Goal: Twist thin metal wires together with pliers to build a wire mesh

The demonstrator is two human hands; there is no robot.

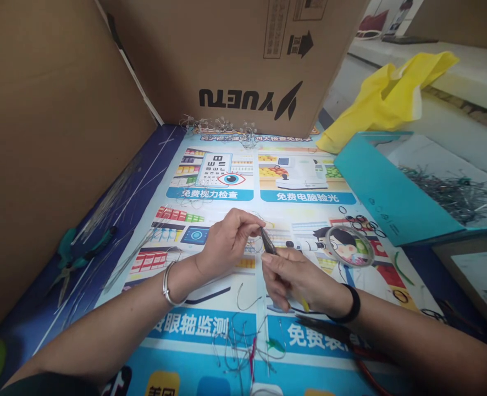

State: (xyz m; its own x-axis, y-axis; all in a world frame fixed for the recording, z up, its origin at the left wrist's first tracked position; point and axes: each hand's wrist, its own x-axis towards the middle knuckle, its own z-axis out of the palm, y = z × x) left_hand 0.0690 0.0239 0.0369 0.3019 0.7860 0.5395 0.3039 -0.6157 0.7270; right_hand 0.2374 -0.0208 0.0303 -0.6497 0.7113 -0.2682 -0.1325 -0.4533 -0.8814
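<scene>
My right hand (295,275) grips needle-nose pliers (268,242), their dark jaws pointing up and away from me. A bit of yellow handle shows below the palm. My left hand (233,242) pinches at the plier tips, thumb and forefinger closed on what looks like thin wire; its end is too fine to make out. Faint wire loops curve around those fingers. On the printed mat just below both hands lies a loose pile of bent wire hooks (235,344), with a pink piece (252,352) and a green piece (275,345) among them.
Cardboard boxes (227,66) wall off the back and left. Teal-handled pliers (76,256) and straight wires (107,203) lie left. At right are a clear round dish (350,246), black rings (359,221), a teal box (386,187) of metal pieces and a yellow bag (383,99).
</scene>
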